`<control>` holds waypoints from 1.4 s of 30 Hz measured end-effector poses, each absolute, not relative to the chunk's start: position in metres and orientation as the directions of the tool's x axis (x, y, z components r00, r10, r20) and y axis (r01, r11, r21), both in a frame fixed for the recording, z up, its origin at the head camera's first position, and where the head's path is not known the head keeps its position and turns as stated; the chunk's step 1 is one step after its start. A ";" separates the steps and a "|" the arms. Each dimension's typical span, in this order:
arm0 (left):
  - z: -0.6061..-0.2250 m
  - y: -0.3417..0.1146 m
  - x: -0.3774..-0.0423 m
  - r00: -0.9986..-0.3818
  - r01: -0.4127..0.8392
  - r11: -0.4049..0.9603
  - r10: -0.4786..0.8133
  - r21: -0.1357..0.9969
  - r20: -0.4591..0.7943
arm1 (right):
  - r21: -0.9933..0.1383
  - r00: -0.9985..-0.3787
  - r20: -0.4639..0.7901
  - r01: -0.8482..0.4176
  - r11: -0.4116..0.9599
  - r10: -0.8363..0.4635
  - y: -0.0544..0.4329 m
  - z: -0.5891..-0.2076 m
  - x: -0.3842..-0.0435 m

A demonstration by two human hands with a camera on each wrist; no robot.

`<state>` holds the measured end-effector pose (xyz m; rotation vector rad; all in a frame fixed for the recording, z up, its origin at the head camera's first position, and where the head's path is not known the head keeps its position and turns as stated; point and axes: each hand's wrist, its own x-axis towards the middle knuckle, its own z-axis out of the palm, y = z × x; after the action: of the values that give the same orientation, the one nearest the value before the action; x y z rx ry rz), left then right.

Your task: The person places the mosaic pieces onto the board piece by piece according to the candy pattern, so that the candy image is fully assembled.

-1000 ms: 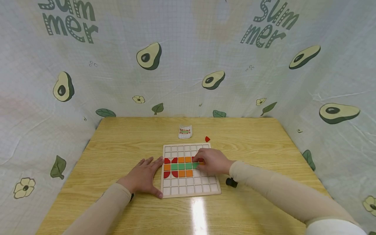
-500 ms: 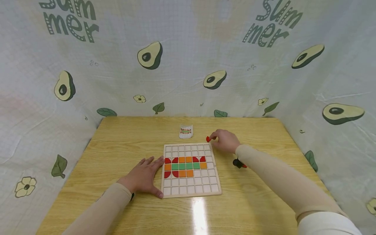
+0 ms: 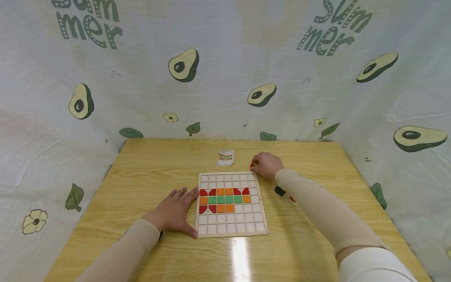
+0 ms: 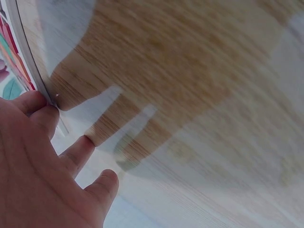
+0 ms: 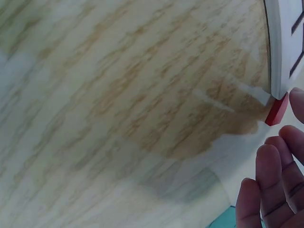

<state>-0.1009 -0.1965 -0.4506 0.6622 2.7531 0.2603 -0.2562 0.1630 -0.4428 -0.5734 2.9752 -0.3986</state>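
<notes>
A square wooden grid board (image 3: 230, 228) lies on the table, with red, orange and green pieces filling part of three rows. My left hand (image 3: 173, 211) lies along the board's left side, fingers spread, its fingertips and thumb touching the edge; in the left wrist view the hand (image 4: 42, 166) meets the rim. Beyond the board's far right corner, my right hand (image 3: 267, 165) pinches a small red rounded piece (image 3: 251, 166) between thumb and fingertips. In the right wrist view that red piece (image 5: 277, 111) is beside the board's corner (image 5: 280, 80), close to the fingers (image 5: 269, 166).
A small pattern card (image 3: 226, 157) with a coloured grid lies behind the board, its edge curled. The wooden table (image 3: 158, 160) ends at a hanging cloth (image 3: 218, 117) printed with avocados. Black wrist gear (image 3: 280, 191) hangs under the right forearm.
My right hand has left the board's red and orange pieces on the right, moved to the red piece past the far corner, and closed on it. The left hand stays in place.
</notes>
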 end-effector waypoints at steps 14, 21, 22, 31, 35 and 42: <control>-0.452 -0.197 -0.102 -0.851 0.415 0.881 0.464 0.227 -0.244 | -0.244 -0.899 -0.069 -0.406 0.881 -0.433 0.175 -0.452 -0.260; -0.450 -0.197 -0.101 -0.850 0.416 0.878 0.468 0.235 -0.242 | -0.265 -0.877 -0.067 -0.445 0.856 -0.477 0.191 -0.453 -0.256; -0.450 -0.197 -0.101 -0.849 0.416 0.878 0.469 0.237 -0.243 | -0.267 -0.872 -0.065 -0.454 0.850 -0.486 0.193 -0.453 -0.255; -0.449 -0.195 -0.100 -0.852 0.407 0.880 0.463 0.245 -0.247 | -0.277 -0.826 -0.093 -0.515 0.811 -0.556 0.208 -0.450 -0.245; -0.450 -0.195 -0.100 -0.851 0.409 0.878 0.465 0.249 -0.245 | -0.280 -0.819 -0.109 -0.518 0.808 -0.563 0.210 -0.449 -0.239; -0.452 -0.196 -0.100 -0.851 0.412 0.875 0.469 0.254 -0.236 | -0.233 -0.814 -0.098 -0.540 0.809 -0.572 0.216 -0.447 -0.229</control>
<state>-0.1003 -0.1959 -0.4517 0.6627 2.7550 0.2800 -0.2291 0.2160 -0.4471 -0.8763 2.8302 -0.2917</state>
